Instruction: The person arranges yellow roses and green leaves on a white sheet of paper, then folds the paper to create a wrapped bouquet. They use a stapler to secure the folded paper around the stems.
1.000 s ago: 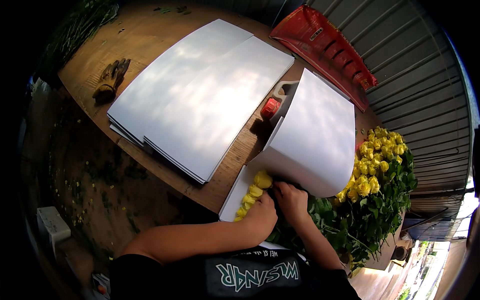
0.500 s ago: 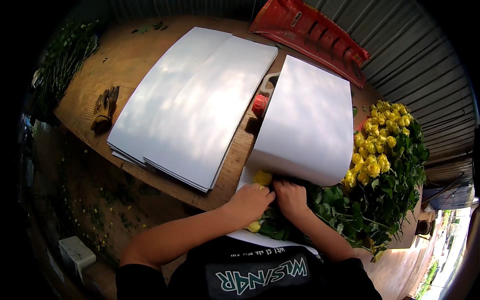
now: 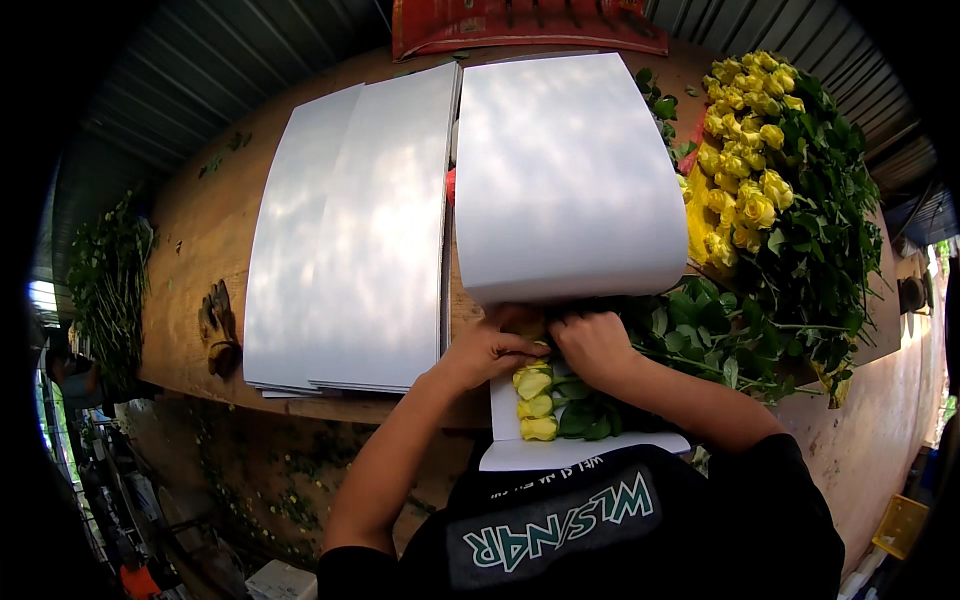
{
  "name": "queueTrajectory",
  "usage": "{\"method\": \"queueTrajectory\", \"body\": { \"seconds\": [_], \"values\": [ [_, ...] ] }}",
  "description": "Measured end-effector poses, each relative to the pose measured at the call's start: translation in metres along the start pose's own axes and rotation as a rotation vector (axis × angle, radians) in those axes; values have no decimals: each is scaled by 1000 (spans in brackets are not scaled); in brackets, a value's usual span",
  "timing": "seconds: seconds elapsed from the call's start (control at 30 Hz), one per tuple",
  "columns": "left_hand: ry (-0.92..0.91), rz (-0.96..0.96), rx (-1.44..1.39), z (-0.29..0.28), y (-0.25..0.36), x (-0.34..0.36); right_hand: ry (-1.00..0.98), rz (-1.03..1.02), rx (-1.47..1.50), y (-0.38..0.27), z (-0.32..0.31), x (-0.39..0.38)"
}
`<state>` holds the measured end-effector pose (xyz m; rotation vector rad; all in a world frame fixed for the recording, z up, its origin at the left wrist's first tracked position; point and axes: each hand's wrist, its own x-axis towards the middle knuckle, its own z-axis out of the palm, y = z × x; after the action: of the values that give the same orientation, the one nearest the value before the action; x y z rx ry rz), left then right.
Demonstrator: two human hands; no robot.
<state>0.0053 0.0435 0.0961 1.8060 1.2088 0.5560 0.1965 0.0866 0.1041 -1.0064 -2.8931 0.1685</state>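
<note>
A white wrapping sheet (image 3: 570, 170) curls over a row of yellow roses (image 3: 534, 402) lying on its lower part at the near table edge. My left hand (image 3: 487, 349) pinches at the top yellow bloom under the curled edge. Beside it, my right hand (image 3: 593, 344) presses down on the green rose leaves (image 3: 585, 412). Both hands nearly touch each other. The fingertips are partly hidden under the sheet's curl.
Stacks of white sheets (image 3: 350, 230) cover the wooden table (image 3: 200, 230). A heap of yellow roses with leaves (image 3: 775, 190) lies at the right. A red crate (image 3: 520, 22) stands at the back. A dark glove (image 3: 218, 322) lies at the left, cut greenery (image 3: 105, 285) beyond it.
The view has swung so the table sits more squarely ahead. My hands have moved onto the roses on the sheet, and more yellow blooms now show in a row below them.
</note>
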Motion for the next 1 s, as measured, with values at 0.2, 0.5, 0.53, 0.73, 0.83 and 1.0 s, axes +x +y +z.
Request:
{"method": "queueTrajectory", "body": {
  "seconds": [0.2,0.5,0.53,0.73,0.83,1.0],
  "values": [
    [49,69,30,3,-2,-2,253,-91,205,4,-42,-1],
    [97,118,176,9,-5,-15,517,541,1176,98,-125,43],
    [119,134,179,11,-7,-13,644,423,1418,103,-130,40],
    [170,127,222,15,-13,-17,272,235,1655,95,-135,5],
    [259,172,38,15,-12,-32,-126,72,1202,51,-118,15],
    [209,-209,139,34,-28,-12,-419,-230,738,9,-77,17]
  ]
}}
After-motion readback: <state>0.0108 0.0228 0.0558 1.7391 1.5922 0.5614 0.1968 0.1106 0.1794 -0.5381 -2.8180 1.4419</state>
